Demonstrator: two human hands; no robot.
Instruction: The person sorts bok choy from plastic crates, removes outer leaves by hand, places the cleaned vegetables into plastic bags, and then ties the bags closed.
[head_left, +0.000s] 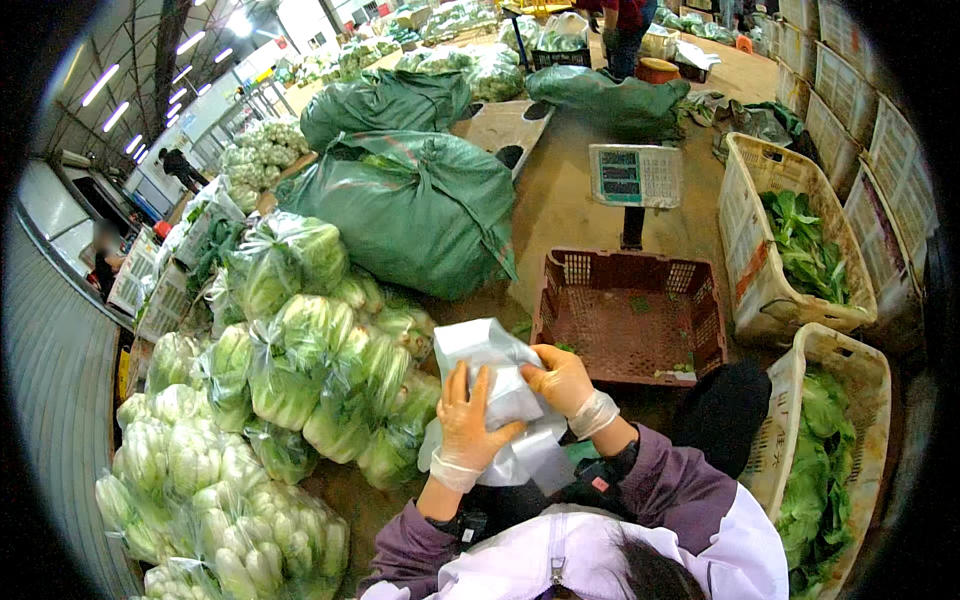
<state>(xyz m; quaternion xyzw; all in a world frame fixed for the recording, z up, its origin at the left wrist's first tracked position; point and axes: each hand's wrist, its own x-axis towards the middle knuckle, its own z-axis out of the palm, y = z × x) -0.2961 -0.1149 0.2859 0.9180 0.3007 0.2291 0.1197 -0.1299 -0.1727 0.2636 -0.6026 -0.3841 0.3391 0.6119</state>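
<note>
Both of my hands are in view, in thin translucent gloves, over a folded bundle of whitish plastic bags (510, 390) above my lap. My left hand (469, 427) lies along the bundle's left side, with its fingers pointing away from me and its thumb across the plastic. At the upper right edge, my right hand (564, 381) pinches the plastic between thumb and fingers. Just beyond it sits a dark red plastic crate (630, 315) with a few leaf scraps on its floor. Left of my hands, bagged cabbage-like vegetables (315, 367) are piled up.
A scale display (636, 176) stands behind the crate. Big green sacks (420, 202) lie beyond the pile. On the right are a cream crate (750, 217) with leafy greens (806, 244) and another crate (780, 427) of lettuce-like leaves (817, 457). A person (626, 34) stands at the back.
</note>
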